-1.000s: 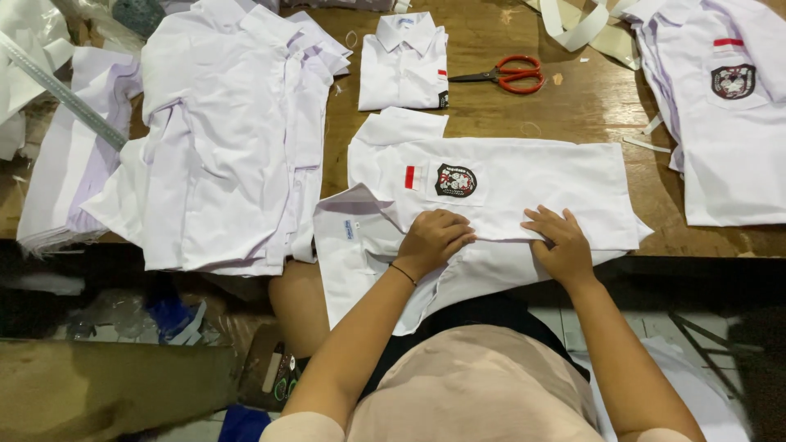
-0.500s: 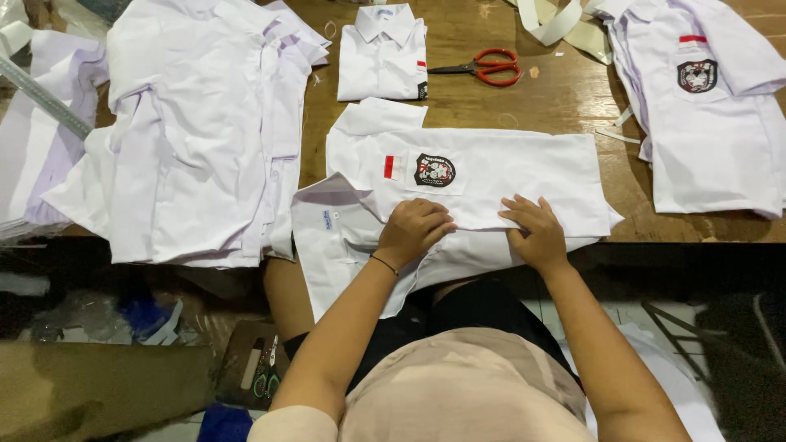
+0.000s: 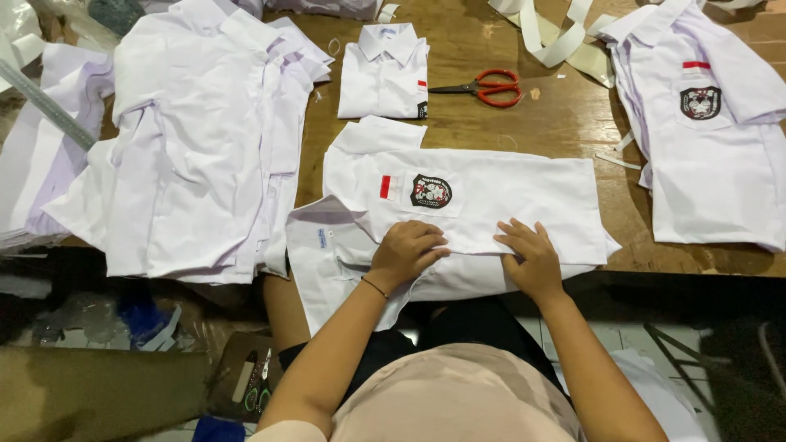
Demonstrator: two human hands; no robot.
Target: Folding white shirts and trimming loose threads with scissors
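I see a white shirt point(image 3: 491, 205) with a red-and-white patch and a dark crest badge on the brown wooden bench point(image 3: 557, 123), red-handled scissors point(image 3: 483, 87) far off, and cream strips point(image 3: 548, 41) at the far right.

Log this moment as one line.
left hand: pressing white shirt | right hand: flat on same shirt | scissors: untouched on table
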